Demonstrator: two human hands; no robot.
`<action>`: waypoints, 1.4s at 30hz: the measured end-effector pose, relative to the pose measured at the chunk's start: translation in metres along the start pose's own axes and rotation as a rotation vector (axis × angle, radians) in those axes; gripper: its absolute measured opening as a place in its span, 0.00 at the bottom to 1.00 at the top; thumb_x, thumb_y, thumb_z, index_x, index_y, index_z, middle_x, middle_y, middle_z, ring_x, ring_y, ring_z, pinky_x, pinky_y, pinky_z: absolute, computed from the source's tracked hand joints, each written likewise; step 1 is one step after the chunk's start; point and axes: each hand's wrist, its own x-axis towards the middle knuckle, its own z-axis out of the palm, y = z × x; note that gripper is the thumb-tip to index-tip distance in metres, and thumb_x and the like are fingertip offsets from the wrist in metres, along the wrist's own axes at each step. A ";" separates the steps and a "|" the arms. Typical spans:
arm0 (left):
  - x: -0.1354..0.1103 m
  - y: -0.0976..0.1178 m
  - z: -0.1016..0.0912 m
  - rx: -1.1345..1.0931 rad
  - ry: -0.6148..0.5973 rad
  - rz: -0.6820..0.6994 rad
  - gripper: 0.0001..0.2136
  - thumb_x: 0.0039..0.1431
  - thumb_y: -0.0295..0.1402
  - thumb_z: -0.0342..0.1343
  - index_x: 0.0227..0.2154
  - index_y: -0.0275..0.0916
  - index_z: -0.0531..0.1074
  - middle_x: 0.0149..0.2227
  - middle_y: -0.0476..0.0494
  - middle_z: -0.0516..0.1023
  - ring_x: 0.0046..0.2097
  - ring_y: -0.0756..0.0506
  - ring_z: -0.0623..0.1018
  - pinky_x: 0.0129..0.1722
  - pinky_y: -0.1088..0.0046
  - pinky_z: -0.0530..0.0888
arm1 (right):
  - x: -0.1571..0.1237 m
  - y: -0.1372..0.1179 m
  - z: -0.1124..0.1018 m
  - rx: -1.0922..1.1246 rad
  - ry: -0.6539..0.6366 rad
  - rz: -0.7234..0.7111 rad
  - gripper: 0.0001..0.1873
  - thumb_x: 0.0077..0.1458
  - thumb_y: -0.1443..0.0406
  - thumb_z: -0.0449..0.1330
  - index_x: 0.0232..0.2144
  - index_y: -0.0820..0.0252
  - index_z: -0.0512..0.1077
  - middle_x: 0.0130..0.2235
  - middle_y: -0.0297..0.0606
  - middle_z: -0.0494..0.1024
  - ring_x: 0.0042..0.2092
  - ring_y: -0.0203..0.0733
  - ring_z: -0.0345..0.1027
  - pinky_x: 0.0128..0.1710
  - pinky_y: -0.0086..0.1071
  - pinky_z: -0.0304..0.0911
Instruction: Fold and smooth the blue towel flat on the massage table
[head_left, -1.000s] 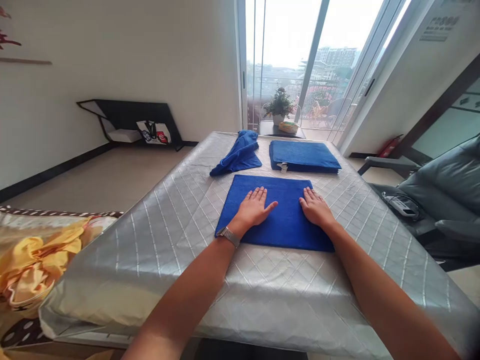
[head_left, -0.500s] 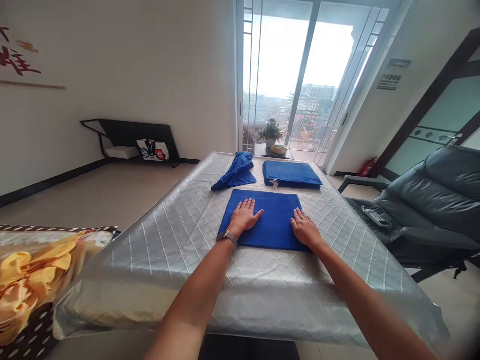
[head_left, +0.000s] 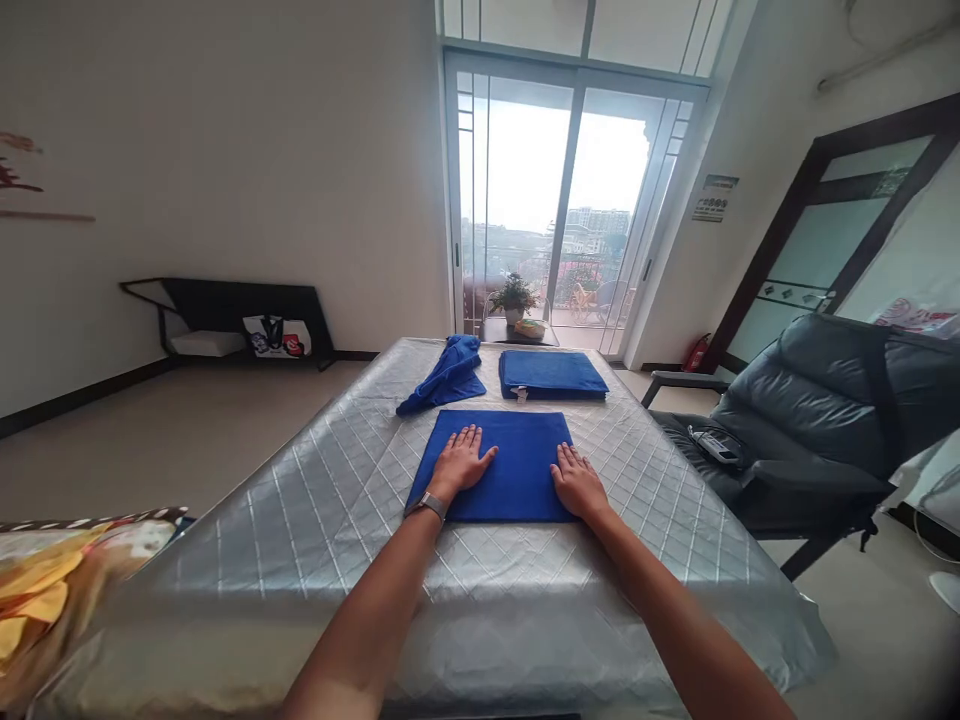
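A folded blue towel [head_left: 517, 480] lies flat on the silver quilted table cover [head_left: 322, 510] in front of me. My left hand [head_left: 459, 465] rests palm down on its left part, fingers stretched out; a watch is on that wrist. On the towel's right edge lies my right hand [head_left: 579, 480], also flat with its fingers extended. Behind the towel, to the right, is a neat stack of folded blue towels [head_left: 555, 374] with a white tag at its front. A crumpled blue towel [head_left: 448, 375] sits to the left of that stack.
A dark grey recliner [head_left: 810, 400] holding a small device stands close to the table's right side. Yellow cloth [head_left: 37, 600] lies at the lower left. Beyond the far edge is a small table with a potted plant [head_left: 514, 295], before a glass sliding door [head_left: 517, 170].
The camera view has tilted up and turned right, so everything sits lower and further left. Both hands stay flat on the towel in about the same places.
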 end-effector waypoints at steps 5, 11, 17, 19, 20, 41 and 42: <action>0.001 0.000 0.000 0.041 0.005 0.009 0.36 0.72 0.53 0.30 0.71 0.31 0.51 0.73 0.33 0.49 0.74 0.39 0.49 0.71 0.55 0.49 | -0.001 -0.001 -0.001 0.052 0.010 0.006 0.35 0.71 0.57 0.38 0.73 0.70 0.49 0.74 0.44 0.47 0.74 0.44 0.38 0.72 0.40 0.34; 0.002 -0.001 0.002 0.078 -0.002 0.014 0.36 0.72 0.52 0.29 0.71 0.29 0.51 0.73 0.32 0.48 0.74 0.39 0.50 0.71 0.55 0.50 | -0.002 -0.001 0.000 0.098 0.024 0.006 0.35 0.70 0.57 0.39 0.72 0.70 0.50 0.74 0.44 0.47 0.74 0.44 0.38 0.72 0.41 0.35; 0.002 -0.001 0.001 0.092 0.068 -0.014 0.35 0.72 0.51 0.31 0.70 0.29 0.53 0.72 0.31 0.51 0.73 0.39 0.52 0.70 0.56 0.53 | 0.000 0.000 0.003 0.120 0.042 0.014 0.36 0.69 0.57 0.39 0.72 0.70 0.50 0.74 0.43 0.47 0.74 0.44 0.38 0.72 0.41 0.34; 0.000 0.000 -0.003 0.108 0.108 -0.010 0.34 0.73 0.49 0.33 0.70 0.27 0.53 0.72 0.31 0.52 0.73 0.39 0.52 0.71 0.57 0.52 | 0.000 0.000 0.004 0.129 0.050 0.010 0.36 0.69 0.57 0.39 0.72 0.71 0.50 0.74 0.44 0.47 0.74 0.44 0.38 0.72 0.42 0.35; -0.001 0.002 -0.005 0.120 0.128 -0.004 0.33 0.73 0.47 0.34 0.70 0.26 0.54 0.72 0.30 0.52 0.73 0.39 0.52 0.71 0.58 0.51 | 0.000 0.000 0.004 0.131 0.052 0.008 0.36 0.69 0.57 0.39 0.72 0.71 0.50 0.74 0.44 0.47 0.74 0.45 0.38 0.72 0.42 0.35; -0.037 0.099 0.012 0.070 -0.023 0.209 0.31 0.73 0.48 0.28 0.72 0.40 0.52 0.72 0.39 0.54 0.73 0.38 0.51 0.71 0.51 0.54 | 0.003 0.003 0.007 0.103 0.048 -0.010 0.35 0.69 0.59 0.39 0.72 0.70 0.51 0.74 0.46 0.48 0.74 0.45 0.38 0.71 0.43 0.36; -0.042 0.081 0.008 0.100 -0.024 0.193 0.30 0.73 0.48 0.30 0.72 0.43 0.52 0.72 0.40 0.54 0.73 0.37 0.52 0.70 0.48 0.54 | 0.003 0.003 0.007 0.106 0.051 -0.002 0.35 0.69 0.58 0.39 0.72 0.70 0.51 0.74 0.46 0.48 0.74 0.45 0.38 0.71 0.43 0.36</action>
